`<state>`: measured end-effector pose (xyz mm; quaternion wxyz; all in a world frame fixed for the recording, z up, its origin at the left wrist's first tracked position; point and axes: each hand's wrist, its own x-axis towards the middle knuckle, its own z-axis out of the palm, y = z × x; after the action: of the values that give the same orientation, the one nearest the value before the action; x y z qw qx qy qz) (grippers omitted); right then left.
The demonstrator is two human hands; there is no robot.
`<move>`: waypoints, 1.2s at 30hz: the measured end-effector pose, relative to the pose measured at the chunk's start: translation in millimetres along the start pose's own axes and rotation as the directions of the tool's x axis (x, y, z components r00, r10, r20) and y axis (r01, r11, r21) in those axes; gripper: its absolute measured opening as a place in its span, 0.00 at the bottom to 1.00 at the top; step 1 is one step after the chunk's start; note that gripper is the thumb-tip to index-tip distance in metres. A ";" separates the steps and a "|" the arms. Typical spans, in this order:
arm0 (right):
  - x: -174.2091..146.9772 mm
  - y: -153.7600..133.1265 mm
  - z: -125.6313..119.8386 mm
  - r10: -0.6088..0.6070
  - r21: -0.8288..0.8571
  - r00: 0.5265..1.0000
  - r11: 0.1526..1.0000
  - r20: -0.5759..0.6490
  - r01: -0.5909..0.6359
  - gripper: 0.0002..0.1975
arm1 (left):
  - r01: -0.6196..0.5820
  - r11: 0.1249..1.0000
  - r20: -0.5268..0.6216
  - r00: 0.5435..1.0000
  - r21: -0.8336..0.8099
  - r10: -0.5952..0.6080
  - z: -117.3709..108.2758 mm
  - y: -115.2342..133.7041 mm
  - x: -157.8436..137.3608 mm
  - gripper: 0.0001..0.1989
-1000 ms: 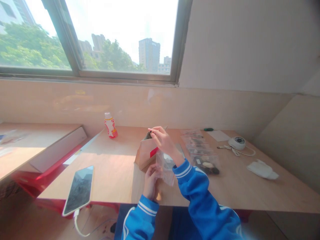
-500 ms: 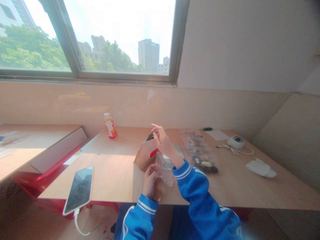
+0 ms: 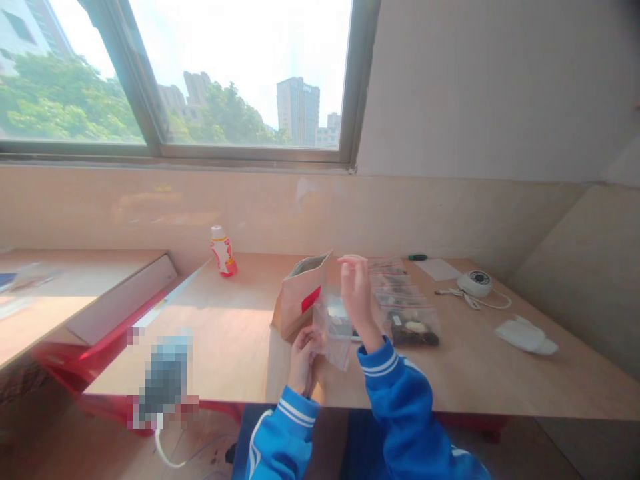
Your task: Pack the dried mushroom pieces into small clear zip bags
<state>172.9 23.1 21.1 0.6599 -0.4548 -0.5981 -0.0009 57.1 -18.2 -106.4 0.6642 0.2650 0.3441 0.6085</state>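
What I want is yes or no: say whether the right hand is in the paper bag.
No. The right hand is beside the paper bag, outside its open top.

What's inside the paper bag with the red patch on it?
Through the open top of the paper bag, only part of its greyish inner surface shows. The bag's near side covers everything lower down, so any contents can't be seen.
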 end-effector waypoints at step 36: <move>-104.7 40.6 -63.4 0.531 0.031 0.775 0.818 0.343 -0.574 0.22 | -0.186 0.847 0.172 0.979 0.498 0.113 36.1 64.5 -5.9 0.19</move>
<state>215.2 -48.1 -77.8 0.5543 -0.5592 -0.5348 0.3067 44.8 -14.0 -33.4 0.5425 0.4984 0.4252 0.5259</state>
